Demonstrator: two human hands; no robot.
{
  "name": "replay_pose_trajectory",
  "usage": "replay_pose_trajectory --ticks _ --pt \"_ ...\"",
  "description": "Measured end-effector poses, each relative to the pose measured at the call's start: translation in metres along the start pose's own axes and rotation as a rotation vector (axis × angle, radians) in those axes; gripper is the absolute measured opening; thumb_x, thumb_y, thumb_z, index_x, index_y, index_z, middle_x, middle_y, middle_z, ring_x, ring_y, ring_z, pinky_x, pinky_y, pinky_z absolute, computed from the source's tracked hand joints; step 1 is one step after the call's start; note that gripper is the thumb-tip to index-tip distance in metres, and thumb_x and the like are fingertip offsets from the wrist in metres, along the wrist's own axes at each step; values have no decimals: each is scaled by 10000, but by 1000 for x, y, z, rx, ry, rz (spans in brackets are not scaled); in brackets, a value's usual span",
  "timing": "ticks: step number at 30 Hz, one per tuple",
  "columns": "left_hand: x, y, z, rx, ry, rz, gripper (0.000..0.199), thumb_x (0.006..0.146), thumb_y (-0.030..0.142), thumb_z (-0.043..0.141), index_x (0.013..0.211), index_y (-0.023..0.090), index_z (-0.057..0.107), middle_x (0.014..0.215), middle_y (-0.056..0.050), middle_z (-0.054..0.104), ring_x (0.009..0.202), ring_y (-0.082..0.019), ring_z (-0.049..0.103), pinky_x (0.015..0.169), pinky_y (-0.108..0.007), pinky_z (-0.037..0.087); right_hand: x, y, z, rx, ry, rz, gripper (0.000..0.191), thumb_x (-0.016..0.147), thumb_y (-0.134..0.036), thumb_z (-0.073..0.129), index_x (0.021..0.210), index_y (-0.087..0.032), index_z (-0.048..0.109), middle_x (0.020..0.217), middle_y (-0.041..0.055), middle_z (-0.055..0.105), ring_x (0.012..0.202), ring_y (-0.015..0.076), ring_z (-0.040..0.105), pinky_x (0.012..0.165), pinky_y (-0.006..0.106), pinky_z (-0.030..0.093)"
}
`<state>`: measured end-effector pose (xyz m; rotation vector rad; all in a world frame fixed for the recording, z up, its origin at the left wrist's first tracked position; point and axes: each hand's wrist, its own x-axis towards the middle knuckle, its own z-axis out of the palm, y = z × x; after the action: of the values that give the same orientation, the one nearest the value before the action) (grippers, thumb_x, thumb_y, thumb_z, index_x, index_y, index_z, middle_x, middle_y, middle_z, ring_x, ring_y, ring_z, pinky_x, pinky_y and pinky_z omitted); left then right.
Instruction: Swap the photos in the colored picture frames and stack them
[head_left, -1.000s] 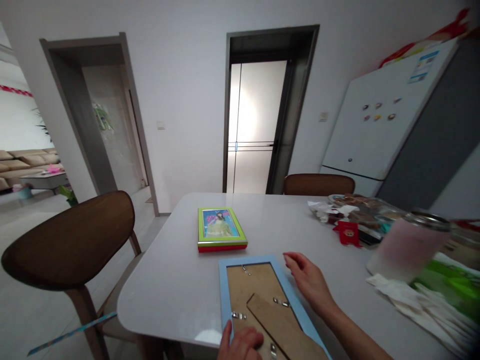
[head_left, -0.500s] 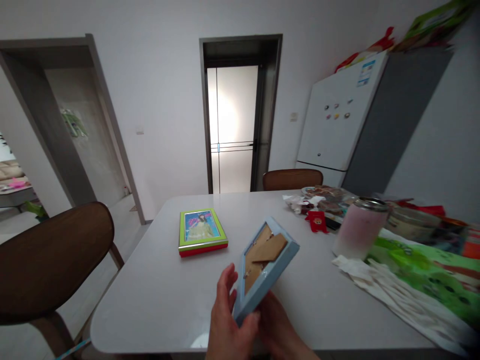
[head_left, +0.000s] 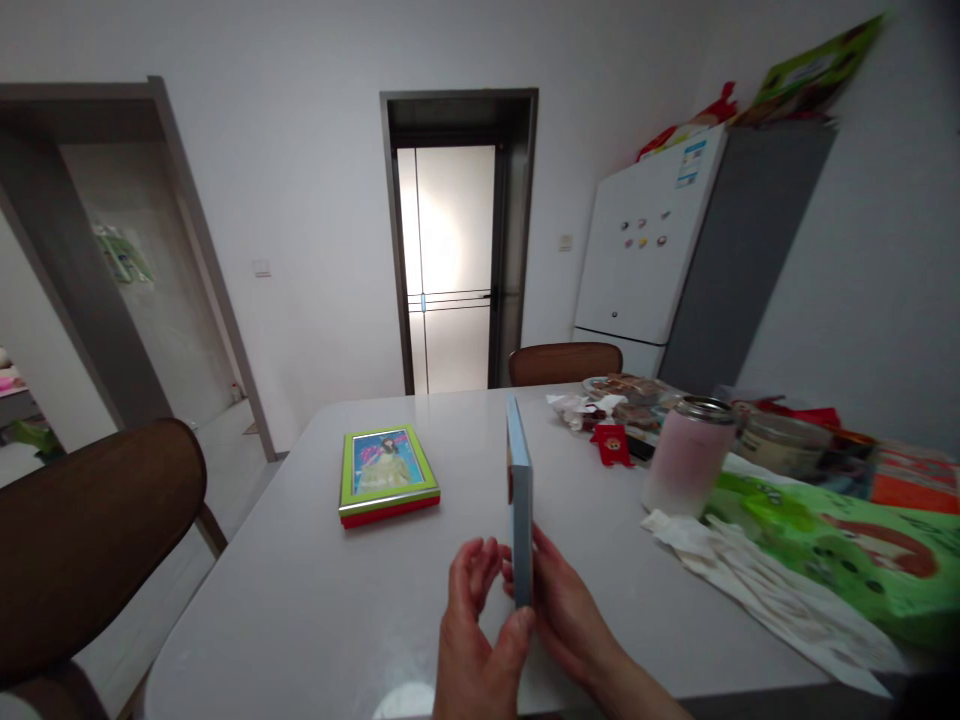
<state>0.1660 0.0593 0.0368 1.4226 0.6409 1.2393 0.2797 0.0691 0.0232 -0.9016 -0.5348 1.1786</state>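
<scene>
The step in hand appears to be the handling of the blue picture frame (head_left: pixel 522 525), which stands on edge between the two hands and is seen almost wholly from its narrow side; it rises ahead of the fingers, and whether its lower edge touches the white table (head_left: pixel 360 610) is hidden by the hands. The right hand (head_left: pixel 566 610) lies along the frame's right face, its palm close to that side; a few fingertips showing just left of the frame seem to be its own, so it looks closed around the frame and probably carries most of the weight. The left hand (head_left: pixel 476 630) is loosely cupped, with a wide gap between thumb and fingers; its thumb tip meets the near end of the frame, while its curled fingers stand a little apart from the left face (no firm grip there, as far as one can tell). Any further turn would call for the right hand to keep its hold and for the left fingers to close in as a second support; setting the frame down would call for its edge to be tipped over slowly. Ahead and to the left of the left hand lies the green-framed picture (head_left: pixel 386 470), face up over a red layer; beyond the right hand, off to its right, stand the pink bottle (head_left: pixel 690 455) and, farther ahead, a small red packet (head_left: pixel 613 446).
</scene>
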Motion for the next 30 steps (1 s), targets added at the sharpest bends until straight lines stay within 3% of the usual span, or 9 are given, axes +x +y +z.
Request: replay_pose_trajectory --ticks 2,4,8,12,18,24,27,30 --pt "12 7 -5 -93 3 -22 626 707 239 542 1235 206 205 1268 -123 413 1134 -206 420 919 -357 366 14 -11 -24 -236 109 -60 583 620 -326 603 1165 -210 428 627 -44 621 562 130 560 548 233 431" --pt "23 5 -9 -96 14 -58 629 707 224 524 1249 185 208 1248 -137 435 1101 -210 457 895 -353 389 31 -25 -53 -563 217 -135 650 661 -347 543 1246 -156 333 579 -47 593 518 132 541 508 235 406" --pt "31 -24 -2 87 -11 -141 467 666 95 475 1128 138 427 1144 -132 542 1032 -211 521 853 -329 427 60 -47 -104 -1228 243 -226 542 706 -343 431 1199 -117 421 659 7 631 587 159 575 545 247 411" --pt "26 -53 6 229 -23 -156 487 624 20 440 1094 144 474 1120 -92 568 1027 -182 523 896 -318 387 78 -50 -126 -1427 222 -227 450 673 -287 448 1092 -152 539 889 54 659 798 200 593 695 263 416" --pt "33 -60 4 497 12 -170 476 575 34 504 1041 128 539 1110 -127 562 1080 -267 454 965 -411 260 86 -44 -125 -1587 241 -239 459 700 -299 429 1105 -106 529 1046 117 605 946 240 552 785 295 394" --pt "34 -60 -1 523 7 -184 470 567 35 533 1031 110 556 1111 -137 563 1090 -281 446 967 -399 255 81 -48 -115 -1742 227 -270 422 717 -271 418 1075 -91 549 1054 149 593 944 268 552 807 328 386" --pt "39 -60 -21 477 55 -212 448 569 41 565 1012 108 569 1128 -129 554 1104 -265 438 973 -350 261 79 -45 -99 -1790 190 -350 410 719 -224 407 1064 -51 544 1055 182 581 950 288 533 834 374 360" --pt "53 -61 -54 409 158 -262 409 629 71 585 1034 106 545 1151 -131 530 1112 -245 430 972 -329 266 78 -30 -62 -1792 104 -490 420 733 -193 381 1102 -32 501 1147 187 511 1032 284 464 890 400 306"
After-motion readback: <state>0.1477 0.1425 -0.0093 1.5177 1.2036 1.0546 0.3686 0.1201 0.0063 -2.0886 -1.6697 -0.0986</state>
